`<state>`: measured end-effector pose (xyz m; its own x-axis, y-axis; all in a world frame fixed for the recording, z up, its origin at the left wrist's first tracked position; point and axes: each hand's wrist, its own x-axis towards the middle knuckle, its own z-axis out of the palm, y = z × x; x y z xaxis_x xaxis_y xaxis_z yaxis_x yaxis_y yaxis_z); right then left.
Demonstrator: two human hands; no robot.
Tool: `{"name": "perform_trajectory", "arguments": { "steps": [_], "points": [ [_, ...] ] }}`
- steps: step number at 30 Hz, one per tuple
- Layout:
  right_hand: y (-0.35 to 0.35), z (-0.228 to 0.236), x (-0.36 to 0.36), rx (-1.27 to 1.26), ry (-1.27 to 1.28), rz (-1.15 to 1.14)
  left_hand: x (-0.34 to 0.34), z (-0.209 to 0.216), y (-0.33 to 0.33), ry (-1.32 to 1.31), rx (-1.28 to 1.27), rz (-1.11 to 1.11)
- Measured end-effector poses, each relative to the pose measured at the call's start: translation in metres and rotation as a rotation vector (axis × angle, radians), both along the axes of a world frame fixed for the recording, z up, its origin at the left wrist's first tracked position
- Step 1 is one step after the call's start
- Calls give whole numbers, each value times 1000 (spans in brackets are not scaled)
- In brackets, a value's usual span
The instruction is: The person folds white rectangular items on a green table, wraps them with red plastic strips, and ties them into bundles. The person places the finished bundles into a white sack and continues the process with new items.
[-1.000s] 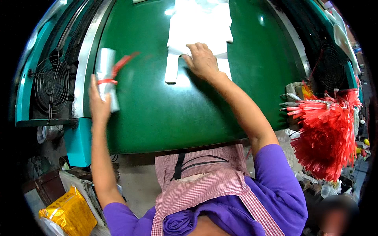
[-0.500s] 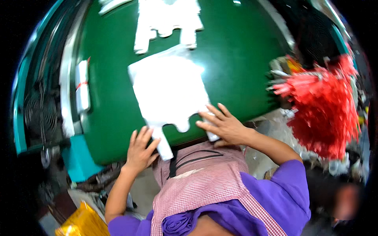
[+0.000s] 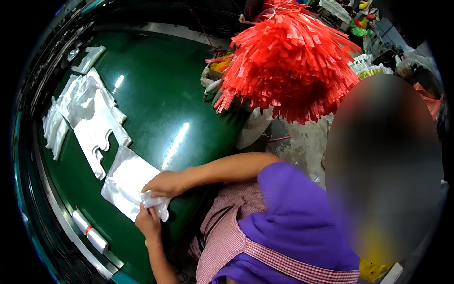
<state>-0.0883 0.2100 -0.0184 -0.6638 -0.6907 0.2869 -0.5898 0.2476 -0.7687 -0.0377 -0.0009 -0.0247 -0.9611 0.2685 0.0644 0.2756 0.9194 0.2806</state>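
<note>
My apron: red-and-white checked cloth over a purple top, nearest to me, at the table's near edge.
My left hand: fingers bent at the near end of a white plastic bag, touching it; I cannot tell whether they close on it.
My right hand: just beyond the left one, fingers curled and gripping a bunched fold of the same bag.
White plastic bag: lying on the near part of a green table, its near end gathered between my hands, the rest spread away from me.
Tied roll: white plastic with a red band around its middle, at the table's left edge, beside a metal rail.
Red strips: a big shaggy bunch at the table's right, with yellow strips just beside it.
Bag stack: white, flat, farther along the table, handles toward me.
Folded white plastic: one piece beside the stack's left, another near its far end.
</note>
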Motion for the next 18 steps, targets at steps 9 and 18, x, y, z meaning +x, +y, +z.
{"name": "perform_trajectory", "arguments": {
  "steps": [9, 18],
  "points": [
    [-21, -42, 22, 285, 476, -11, 80, -9, 6, 355, -47, -327],
    [-21, -20, 2, 169, 353, 66, 44, 7, 1, 294, 121, -389]
  ]
}}
